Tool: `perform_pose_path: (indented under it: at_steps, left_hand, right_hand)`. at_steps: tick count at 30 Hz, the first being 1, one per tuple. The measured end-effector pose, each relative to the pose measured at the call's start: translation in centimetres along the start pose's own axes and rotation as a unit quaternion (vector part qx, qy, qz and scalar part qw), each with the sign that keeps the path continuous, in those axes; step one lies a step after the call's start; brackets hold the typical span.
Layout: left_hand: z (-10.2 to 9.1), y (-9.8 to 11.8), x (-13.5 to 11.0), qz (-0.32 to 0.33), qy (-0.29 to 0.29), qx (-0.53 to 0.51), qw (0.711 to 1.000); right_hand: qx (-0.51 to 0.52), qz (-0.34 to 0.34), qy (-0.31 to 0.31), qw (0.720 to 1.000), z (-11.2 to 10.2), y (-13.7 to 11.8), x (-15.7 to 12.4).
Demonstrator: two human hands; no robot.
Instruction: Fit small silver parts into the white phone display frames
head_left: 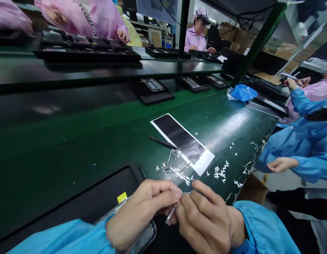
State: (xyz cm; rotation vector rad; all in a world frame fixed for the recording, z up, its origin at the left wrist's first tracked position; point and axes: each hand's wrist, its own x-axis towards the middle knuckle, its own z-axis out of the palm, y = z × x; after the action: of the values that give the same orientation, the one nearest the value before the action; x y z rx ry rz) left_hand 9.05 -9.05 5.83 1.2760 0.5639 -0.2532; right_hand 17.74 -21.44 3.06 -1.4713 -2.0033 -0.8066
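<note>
Close together at the bottom centre, my left hand point(150, 201) and my right hand point(205, 218) are both closed in a pinch. A small silvery strip point(171, 214) sticks out downward between their fingertips; its upper end is hidden. Under my left wrist lies an open phone-like housing point(149, 234) with a yellow tab point(122, 197), in a black tray point(100, 201). Just beyond my fingers is a loose pile of small thin metallic parts point(176, 167). Dark tweezers point(163, 142) point into that pile. Beside them lies a white-backed sheet of black strips point(179, 135).
White peeled scraps point(221, 171) are scattered to the right on the green table point(121, 137). Black trays with device parts point(153, 86) line the back ledge. A blue plastic bag point(242, 92) sits at the right rear. A co-worker's blue sleeve point(311, 169) is at the right edge.
</note>
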Motion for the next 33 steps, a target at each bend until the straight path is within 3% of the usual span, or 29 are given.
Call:
perform_pose_path:
  at_steps: [3,6,9,11,13,19,23,26,29,31,33]
  left_hand:
    - [-0.2,0.2,-0.2,0.017,0.026,0.040,0.999]
    - [-0.3,0.1,-0.7,0.048,0.082,0.096,0.991]
    - [-0.4,-0.5,-1.2,0.110,0.123,0.197,0.966]
    - [-0.4,-1.0,-1.4,0.162,0.135,0.269,0.940]
    - [-0.5,-1.5,-1.4,0.204,0.141,0.310,0.918]
    - [-0.1,-2.1,-1.4,0.323,0.173,0.342,0.865]
    - [0.3,-2.1,-1.5,0.380,0.188,0.318,0.848]
    - [0.3,-1.8,-1.6,0.334,0.168,0.304,0.876]
    - [-0.1,-0.9,-1.6,0.216,0.080,0.270,0.935]
    - [-0.3,-0.3,-1.5,0.153,0.009,0.248,0.956]
    - [-0.4,0.1,-1.5,0.127,-0.020,0.239,0.962]
  right_hand:
    - [0.034,0.106,-0.003,0.994,-0.5,-0.4,0.2]
    - [0.136,0.285,0.012,0.949,-1.0,-0.4,0.4]
    - [0.331,0.434,-0.003,0.838,-1.1,0.1,0.4]
    - [0.439,0.481,-0.027,0.759,-1.0,0.4,0.5]
    - [0.488,0.497,-0.031,0.717,-0.9,0.7,0.5]
    - [0.531,0.513,-0.031,0.674,-0.7,0.8,0.5]
    - [0.560,0.526,-0.027,0.640,-0.5,0.8,0.3]
    - [0.592,0.535,-0.024,0.603,-0.3,0.9,0.1]
    - [0.630,0.532,-0.027,0.564,-0.1,0.9,0.1]
    - [0.646,0.523,-0.033,0.555,0.0,0.9,0.0]
    - [0.642,0.515,-0.039,0.566,0.0,0.7,-0.1]
